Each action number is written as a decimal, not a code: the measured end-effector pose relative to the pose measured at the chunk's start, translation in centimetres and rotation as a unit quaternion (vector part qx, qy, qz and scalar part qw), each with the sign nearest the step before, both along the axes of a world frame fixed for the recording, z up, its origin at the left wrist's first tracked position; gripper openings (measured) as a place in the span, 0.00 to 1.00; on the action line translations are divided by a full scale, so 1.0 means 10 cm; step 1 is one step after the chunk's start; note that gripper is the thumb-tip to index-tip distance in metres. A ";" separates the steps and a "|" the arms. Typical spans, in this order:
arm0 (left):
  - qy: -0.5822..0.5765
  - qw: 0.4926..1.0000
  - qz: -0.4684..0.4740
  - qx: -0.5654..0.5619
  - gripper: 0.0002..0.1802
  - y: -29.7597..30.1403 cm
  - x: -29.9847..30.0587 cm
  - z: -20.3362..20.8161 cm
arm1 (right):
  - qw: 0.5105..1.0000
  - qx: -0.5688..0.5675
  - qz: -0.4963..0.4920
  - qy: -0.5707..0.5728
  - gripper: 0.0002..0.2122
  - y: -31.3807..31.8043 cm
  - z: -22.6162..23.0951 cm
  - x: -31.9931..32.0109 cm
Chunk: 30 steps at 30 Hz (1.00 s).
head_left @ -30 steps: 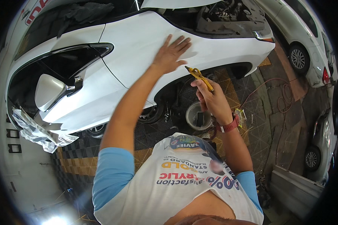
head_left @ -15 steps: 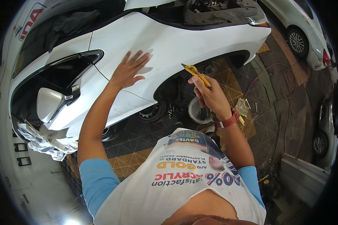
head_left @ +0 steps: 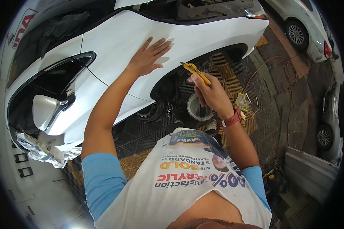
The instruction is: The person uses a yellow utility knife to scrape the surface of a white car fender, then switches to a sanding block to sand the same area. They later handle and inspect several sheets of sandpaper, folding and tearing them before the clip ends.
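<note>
L hand now slid right along white fender, fingers spread flat; R hand clamped on yellow tool, nearer wheel arch = feeling panel.

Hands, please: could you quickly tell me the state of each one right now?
Left hand: open, palm flat on the white car fender.
Right hand: closed around a yellow-handled tool.

Black and yellow grid floor tiles are lying beside a red hose, daylight washing the concrete beyond it.
</note>
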<state>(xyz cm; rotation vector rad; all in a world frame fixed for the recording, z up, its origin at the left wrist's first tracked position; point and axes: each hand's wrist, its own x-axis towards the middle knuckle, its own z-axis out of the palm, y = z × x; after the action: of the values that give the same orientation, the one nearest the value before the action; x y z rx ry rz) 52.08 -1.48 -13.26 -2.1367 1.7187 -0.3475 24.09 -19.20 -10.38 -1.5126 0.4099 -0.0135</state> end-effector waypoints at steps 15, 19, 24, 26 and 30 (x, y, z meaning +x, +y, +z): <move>-0.035 0.998 0.040 0.035 0.54 1.06 0.08 0.03 | 1.000 0.008 -0.013 -0.026 0.23 -0.01 -0.02 0.05; -0.027 0.999 0.019 0.017 0.54 0.73 0.08 0.09 | 0.999 -0.008 -0.039 -0.033 0.21 -0.10 -0.04 0.09; 0.009 0.998 -0.037 -0.041 0.53 -0.11 0.08 0.03 | 0.982 -0.048 -0.176 -0.057 0.23 -0.64 -0.11 0.08; 0.019 0.996 -0.061 -0.055 0.53 -0.49 0.05 -0.03 | 0.971 -0.069 -0.219 -0.059 0.23 -0.80 -0.16 0.01; -0.051 0.997 -0.048 -0.018 0.51 -1.17 -0.07 -0.12 | 0.963 -0.084 -0.249 -0.055 0.23 -0.90 -0.17 -0.19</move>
<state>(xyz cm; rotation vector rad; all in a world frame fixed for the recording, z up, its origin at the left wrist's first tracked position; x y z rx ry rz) 51.40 -13.18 -14.48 -2.0286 1.7719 -0.5073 22.14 -28.20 -12.09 -1.5311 0.7053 -0.5374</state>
